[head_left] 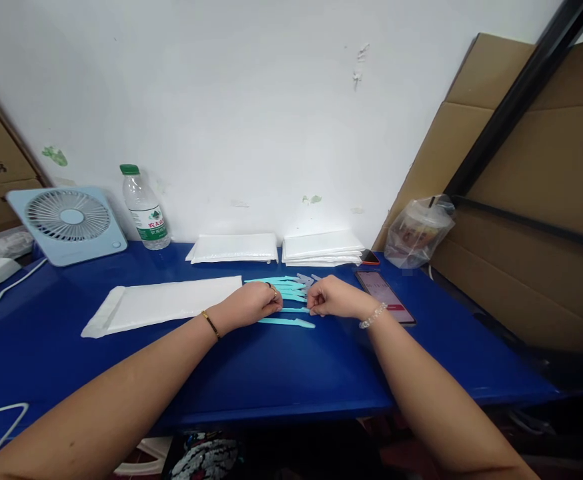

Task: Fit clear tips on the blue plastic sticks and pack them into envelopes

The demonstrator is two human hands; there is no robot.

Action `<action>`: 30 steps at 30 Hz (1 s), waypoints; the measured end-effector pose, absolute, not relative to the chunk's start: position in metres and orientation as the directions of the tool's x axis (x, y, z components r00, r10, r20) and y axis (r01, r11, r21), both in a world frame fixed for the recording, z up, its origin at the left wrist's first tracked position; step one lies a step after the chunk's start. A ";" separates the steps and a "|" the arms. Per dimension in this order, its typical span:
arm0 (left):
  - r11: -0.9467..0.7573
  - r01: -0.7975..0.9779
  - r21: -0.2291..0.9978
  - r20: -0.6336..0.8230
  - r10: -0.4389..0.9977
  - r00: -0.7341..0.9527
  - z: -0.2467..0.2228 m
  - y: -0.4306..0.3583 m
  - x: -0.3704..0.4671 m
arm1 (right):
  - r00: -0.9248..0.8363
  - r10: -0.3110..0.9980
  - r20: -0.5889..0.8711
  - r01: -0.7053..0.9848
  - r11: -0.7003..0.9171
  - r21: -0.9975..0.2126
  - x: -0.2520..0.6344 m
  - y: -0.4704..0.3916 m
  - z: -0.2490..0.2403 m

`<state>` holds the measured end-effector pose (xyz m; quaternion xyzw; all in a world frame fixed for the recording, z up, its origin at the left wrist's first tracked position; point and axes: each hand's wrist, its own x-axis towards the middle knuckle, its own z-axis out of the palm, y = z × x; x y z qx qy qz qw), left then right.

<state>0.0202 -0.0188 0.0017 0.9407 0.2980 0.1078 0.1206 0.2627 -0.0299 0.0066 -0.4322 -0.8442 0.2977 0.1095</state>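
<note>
Slim turquoise stick [295,310] between left hand [255,304] and right hand [339,298], over worktop [321,373]. Long axis left-right, roughly parallel to front edge. Left grip pinched on left end, right on right. Similar sticks [291,287] beyond; from nearer stick [289,323], blue surface stretches to front edge.

Wall [271,120]: soft, even brightness
My desk [281,373]: faint sheen (deep shadow below, I notice)
Frame edges: stretched
</note>
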 end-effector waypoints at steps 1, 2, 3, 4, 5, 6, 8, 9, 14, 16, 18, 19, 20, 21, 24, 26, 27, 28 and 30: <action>-0.793 0.530 0.301 0.110 0.580 0.807 0.003 -0.020 0.020 | -0.608 0.787 -0.103 0.662 0.432 -0.613 0.263 -0.031 0.007; -0.789 0.529 0.313 0.089 0.579 0.811 0.003 -0.021 0.020 | -0.608 0.783 -0.131 0.665 0.412 -0.624 0.264 -0.031 0.008; -0.782 0.533 0.323 0.073 0.582 0.810 0.003 -0.020 0.019 | -0.599 0.787 -0.148 0.672 0.393 -0.628 0.265 -0.031 0.009; -0.774 0.542 0.327 0.069 0.592 0.803 0.002 -0.019 0.018 | -0.578 0.804 -0.142 0.684 0.382 -0.621 0.268 -0.030 0.011; -0.765 0.558 0.321 0.083 0.609 0.789 0.000 -0.016 0.017 | -0.547 0.830 -0.110 0.701 0.383 -0.602 0.271 -0.030 0.012; -0.756 0.580 0.302 0.112 0.633 0.766 -0.002 -0.013 0.016 | -0.510 0.859 -0.054 0.721 0.392 -0.571 0.274 -0.028 0.014; -0.738 0.630 0.243 0.184 0.672 0.717 -0.008 -0.006 0.013 | -0.450 0.891 0.067 0.764 0.422 -0.488 0.279 -0.025 0.016; -0.728 0.650 0.217 0.206 0.685 0.699 -0.011 -0.003 0.012 | -0.445 0.890 0.103 0.779 0.441 -0.447 0.280 -0.024 0.016; -0.699 0.695 0.169 0.192 0.715 0.673 -0.014 0.001 0.012 | -0.520 0.847 0.109 0.777 0.522 -0.352 0.277 -0.019 0.008; -0.688 0.702 0.184 0.181 0.725 0.664 -0.013 -0.001 0.013 | -0.522 0.850 0.078 0.772 0.509 -0.380 0.275 -0.017 0.004; -0.666 0.712 0.224 0.159 0.746 0.647 -0.010 -0.003 0.014 | -0.504 0.863 0.025 0.772 0.464 -0.433 0.275 -0.016 0.000; -0.653 0.717 0.245 0.145 0.756 0.639 -0.009 -0.004 0.014 | -0.492 0.871 0.001 0.774 0.438 -0.458 0.276 -0.015 -0.001; -0.642 0.720 0.262 0.132 0.763 0.632 -0.009 -0.005 0.014 | -0.480 0.877 -0.019 0.776 0.414 -0.476 0.277 -0.015 -0.002; -0.635 0.722 0.276 0.123 0.768 0.629 -0.008 -0.005 0.014 | -0.471 0.881 -0.033 0.777 0.397 -0.488 0.278 -0.015 -0.002; -0.627 0.718 0.301 0.112 0.771 0.627 -0.008 -0.005 0.014 | -0.470 0.882 -0.045 0.774 0.386 -0.502 0.279 -0.015 -0.002; -0.616 0.722 0.316 0.101 0.778 0.620 -0.009 -0.004 0.014 | -0.468 0.883 -0.048 0.765 0.377 -0.523 0.278 -0.017 0.000; -0.608 0.726 0.321 0.091 0.783 0.615 -0.010 -0.004 0.014 | -0.466 0.883 -0.054 0.759 0.368 -0.538 0.277 -0.017 0.001; -0.599 0.732 0.325 0.080 0.789 0.610 -0.010 -0.003 0.014 | -0.466 0.883 -0.061 0.752 0.358 -0.554 0.276 -0.017 0.001; -0.585 0.740 0.331 0.062 0.796 0.602 -0.011 -0.002 0.014 | -0.478 0.876 -0.070 0.734 0.355 -0.579 0.275 -0.018 0.001</action>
